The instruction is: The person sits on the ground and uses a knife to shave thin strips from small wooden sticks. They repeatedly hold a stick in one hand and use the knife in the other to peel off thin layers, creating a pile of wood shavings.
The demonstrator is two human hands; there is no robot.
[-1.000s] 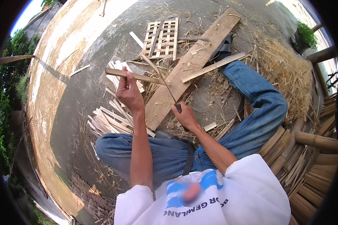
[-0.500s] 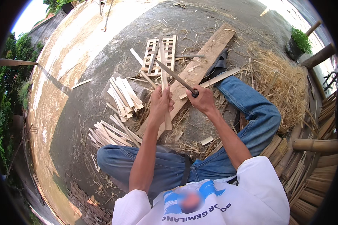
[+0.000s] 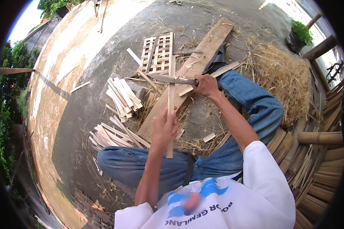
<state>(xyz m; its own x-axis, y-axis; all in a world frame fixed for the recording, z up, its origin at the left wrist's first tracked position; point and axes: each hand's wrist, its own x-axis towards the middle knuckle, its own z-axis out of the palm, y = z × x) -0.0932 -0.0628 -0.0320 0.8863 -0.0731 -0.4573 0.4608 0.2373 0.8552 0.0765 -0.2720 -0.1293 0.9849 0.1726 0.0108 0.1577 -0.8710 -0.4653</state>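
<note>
My left hand [image 3: 164,128], slightly blurred, is closed around a long, pale bamboo strip [image 3: 171,95]. The strip points away from me, and its near end hangs over my lap. In my right hand [image 3: 207,86] is the handle of a long knife [image 3: 177,80]. Its blade lies nearly level across the strip, beyond my left hand, with the tip to the left. Beneath both runs a worn wooden plank [image 3: 214,38], slanting away to the far right. Past the blade, a woven bamboo lattice [image 3: 164,54] lies on the ground.
Cut bamboo strips lie in two piles on the left, one farther pile [image 3: 120,95] and one nearer pile [image 3: 107,135]. A heap of shavings [image 3: 283,80] spreads at right beside my bent leg. Split bamboo pieces and poles [image 3: 319,137] lie at the lower right.
My left hand has drawn back toward my lap, bringing the strip with it. The knife has swung from a steep slant to nearly level, its blade now across the strip.
</note>
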